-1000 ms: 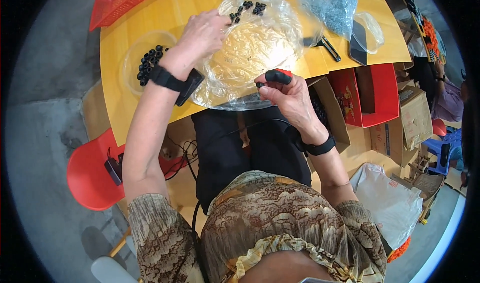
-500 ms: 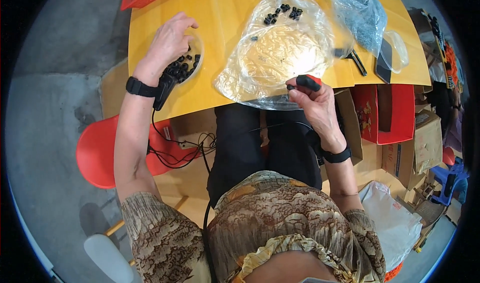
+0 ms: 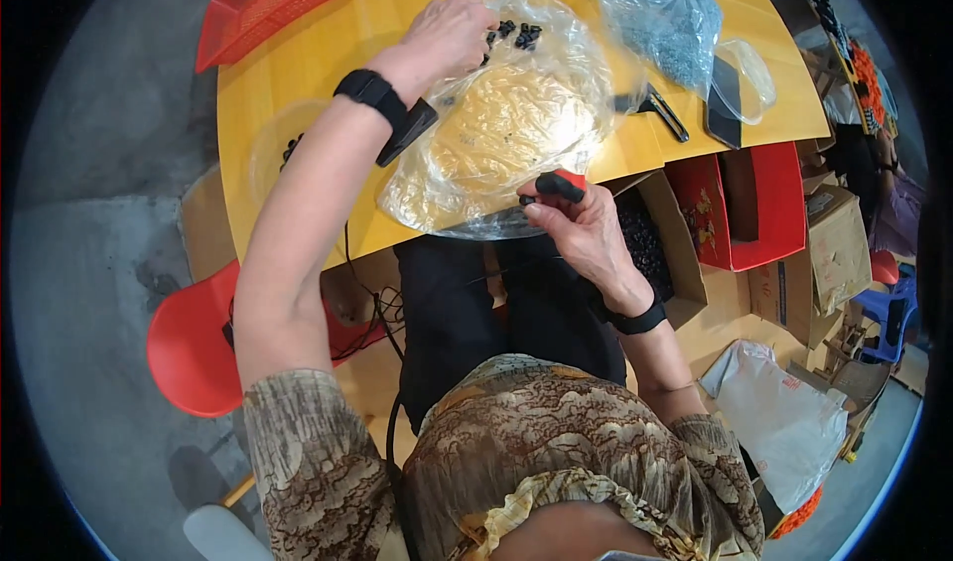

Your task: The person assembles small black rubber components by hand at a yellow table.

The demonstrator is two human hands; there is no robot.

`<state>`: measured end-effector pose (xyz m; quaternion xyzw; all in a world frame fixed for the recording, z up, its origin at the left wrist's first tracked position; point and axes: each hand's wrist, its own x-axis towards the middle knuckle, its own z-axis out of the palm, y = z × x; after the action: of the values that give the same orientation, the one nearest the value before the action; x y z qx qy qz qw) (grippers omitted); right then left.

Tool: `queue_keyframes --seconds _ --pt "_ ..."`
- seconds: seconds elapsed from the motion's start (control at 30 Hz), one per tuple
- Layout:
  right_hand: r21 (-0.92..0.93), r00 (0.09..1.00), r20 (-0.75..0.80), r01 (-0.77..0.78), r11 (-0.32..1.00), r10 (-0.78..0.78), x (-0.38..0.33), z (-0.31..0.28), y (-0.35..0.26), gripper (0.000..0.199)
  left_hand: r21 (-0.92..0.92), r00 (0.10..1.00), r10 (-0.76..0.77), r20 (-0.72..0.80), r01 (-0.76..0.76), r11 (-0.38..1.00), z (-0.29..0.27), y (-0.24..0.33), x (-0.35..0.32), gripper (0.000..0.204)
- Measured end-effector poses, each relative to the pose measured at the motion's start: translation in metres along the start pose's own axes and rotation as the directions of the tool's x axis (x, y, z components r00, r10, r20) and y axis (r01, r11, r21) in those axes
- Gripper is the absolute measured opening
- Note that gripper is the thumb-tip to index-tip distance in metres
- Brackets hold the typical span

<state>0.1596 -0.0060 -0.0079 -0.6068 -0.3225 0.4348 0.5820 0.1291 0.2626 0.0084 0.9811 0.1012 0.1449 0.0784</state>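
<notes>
My left hand [image 3: 449,37] reaches over the far left part of a clear plastic bag [image 3: 496,114] lying flat on the yellow table. Its fingertips are beside several small black parts [image 3: 526,37] on the bag; whether it holds one is hidden. My right hand [image 3: 584,231], at the bag's near edge, pinches a small black part [image 3: 526,201] between thumb and index finger. A black-and-red cover [image 3: 562,186] sits on that index finger. A clear round bowl [image 3: 260,154] with black parts stands at the left, mostly behind my left forearm.
A red basket [image 3: 268,20] is at the far left. At the right lie a bluish plastic bag [image 3: 670,25], a black-handled tool [image 3: 663,112], a phone [image 3: 723,114] and a clear lid [image 3: 754,82]. Below the table edge stand a cardboard box [image 3: 680,263] of black pieces and a red box [image 3: 774,204].
My left hand has left the bowl and moved right and away, to the black parts on the bag. My right hand keeps its pinch on the small black part. The whole view has shifted slightly.
</notes>
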Motion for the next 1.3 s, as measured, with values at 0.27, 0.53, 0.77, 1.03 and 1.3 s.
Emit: queue_keyframes --seconds 0.27,0.53,0.77,1.03,1.3 --pt "0.016 0.999 0.032 -0.045 0.999 0.044 -0.011 -0.016 0.002 0.014 -0.070 0.983 -0.185 0.005 0.185 0.980 0.032 -0.003 0.023 0.028" --pt "-0.011 0.998 0.041 0.045 0.999 -0.044 -0.008 -0.015 0.005 0.013 -0.112 0.951 -0.256 0.173 0.277 0.954 0.021 0.006 0.021 0.030" --pt "-0.119 0.996 0.035 0.091 0.989 -0.088 0.000 -0.020 0.010 0.015 -0.229 0.981 -0.190 -0.039 0.176 0.957 -0.034 0.009 -0.029 0.024" --pt "-0.123 0.993 -0.079 0.082 0.989 -0.093 0.004 -0.027 0.032 0.014 -0.012 0.859 -0.505 0.086 0.508 0.862 -0.070 -0.034 -0.168 0.017" --pt "-0.244 0.985 -0.044 0.154 0.958 -0.169 0.009 -0.005 0.026 0.014 -0.075 0.821 -0.541 0.184 0.560 0.825 -0.051 -0.025 -0.202 0.032"
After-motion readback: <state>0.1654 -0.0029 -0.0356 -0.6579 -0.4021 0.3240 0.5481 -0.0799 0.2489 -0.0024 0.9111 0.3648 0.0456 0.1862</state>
